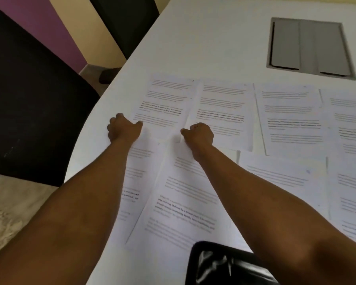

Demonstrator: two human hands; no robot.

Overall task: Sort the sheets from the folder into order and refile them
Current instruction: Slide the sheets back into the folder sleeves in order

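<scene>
Several printed sheets lie spread in two rows over the white table (214, 42), so we judge that the laying-out part of the work is done or almost done, while the gathering in order and the refiling are not yet begun. At the far left, beside the table, stands a black chair (29, 95). Next comes our left hand (124, 128), with the fingers curled at the lower left corner of the top-left sheet (164, 101); it seems to pinch the paper edge, but the blur does not let us be sure. Our right hand (198, 133) is just beside it, also with curled fingers, at the lower edge where this sheet meets the second sheet (224, 112); which of the two it holds, we cannot tell. Below our forearms lie two more sheets of the near row (183, 198), partly overlapping each other. Further right, the third sheet (290, 118) and more pages continue to the frame edge, and small marks at some top corners may be page numbers, too blurred to read. Near the bottom edge a glossy black thing (224, 266) lies, which is perhaps the folder; no sheets are visible in it. At the far right of the table a grey hatch (308, 46) is set into the top.
</scene>
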